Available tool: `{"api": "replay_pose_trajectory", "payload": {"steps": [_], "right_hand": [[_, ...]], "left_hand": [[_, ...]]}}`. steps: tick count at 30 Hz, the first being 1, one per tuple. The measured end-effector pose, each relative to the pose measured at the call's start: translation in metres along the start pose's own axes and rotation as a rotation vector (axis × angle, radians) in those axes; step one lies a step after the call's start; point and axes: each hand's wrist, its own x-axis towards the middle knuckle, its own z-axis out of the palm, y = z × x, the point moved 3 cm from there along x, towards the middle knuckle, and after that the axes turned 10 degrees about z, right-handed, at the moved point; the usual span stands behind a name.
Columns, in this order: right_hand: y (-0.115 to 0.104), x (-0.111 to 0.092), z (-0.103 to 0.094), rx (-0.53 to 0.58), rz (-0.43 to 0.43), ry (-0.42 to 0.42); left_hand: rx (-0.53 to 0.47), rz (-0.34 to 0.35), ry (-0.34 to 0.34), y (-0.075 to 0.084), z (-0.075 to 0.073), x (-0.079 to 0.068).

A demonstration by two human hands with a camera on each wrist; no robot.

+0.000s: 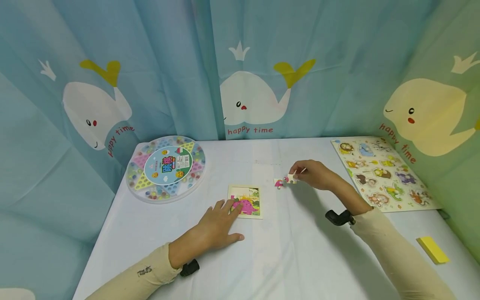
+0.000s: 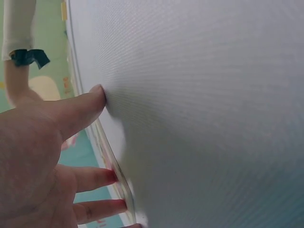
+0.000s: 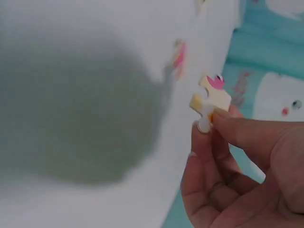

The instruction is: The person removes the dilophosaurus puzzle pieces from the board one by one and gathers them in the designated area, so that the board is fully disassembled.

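Observation:
My right hand (image 1: 314, 174) pinches a small jigsaw piece (image 3: 216, 97) between thumb and fingers, raised over the table; it is cream with a pink patch and an eye. Just left of it, in the head view, a second pink-and-white jigsaw piece (image 1: 278, 183) lies on the table. The fingertips of my left hand (image 1: 217, 227) rest on the lower left of a square puzzle board (image 1: 244, 216), its thumb spread out on the cloth. In that board's frame a pink dinosaur picture (image 1: 247, 206) is partly assembled, with a bare pale area at its upper left.
A round Chinese checkers box (image 1: 165, 168) with coloured beads stands at the back left. At the right lies an animal picture board (image 1: 382, 173), with a yellow block (image 1: 433, 250) nearer the front. Blue whale-print curtains (image 1: 180, 71) hang around the white table (image 1: 225, 275).

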Motion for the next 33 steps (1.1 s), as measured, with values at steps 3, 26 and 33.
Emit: {"api": "replay_pose_trajectory", "payload": {"steps": [3,26,33], "right_hand": [[0.018,0.002,0.000,-0.008,0.024,-0.045],[-0.018,0.003,0.054,-0.145,0.008,0.240],[-0.063,0.000,0.090,-0.137,-0.101,0.199]], "left_hand": [[0.003,0.002,0.000,0.000,0.001,0.000],[0.019,0.010,0.002,0.000,0.000,0.000],[0.036,0.013,0.010,-0.001,0.000,0.000]]}}
